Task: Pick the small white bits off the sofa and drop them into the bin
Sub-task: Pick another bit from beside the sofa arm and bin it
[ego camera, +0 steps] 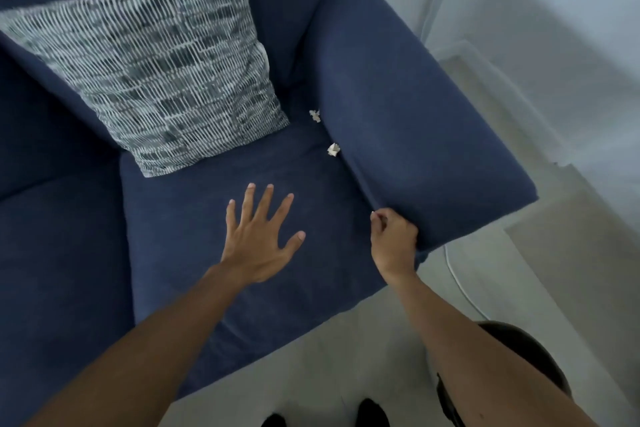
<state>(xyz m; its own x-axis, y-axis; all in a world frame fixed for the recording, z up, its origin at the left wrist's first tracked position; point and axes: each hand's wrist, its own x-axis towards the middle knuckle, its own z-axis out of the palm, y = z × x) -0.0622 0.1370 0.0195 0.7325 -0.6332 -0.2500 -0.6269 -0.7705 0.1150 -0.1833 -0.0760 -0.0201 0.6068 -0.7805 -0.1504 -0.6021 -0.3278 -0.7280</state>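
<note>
Pinching something unseen in the curled right hand [393, 236], left hand [261, 236] splayed flat, the person should next reach for the nearer white bit [333, 149] beside the armrest [415, 135], lifting it cleanly.

I cannot tell what the curled right hand [393, 236] grips; its fingertips are folded out of sight. My right arm hides most of the bin [526, 350]. The sofa [398, 135] is cut off left and top. The bits [333, 149] are too small to identify. My shoes [372, 414] are cropped at the bottom edge.
</note>
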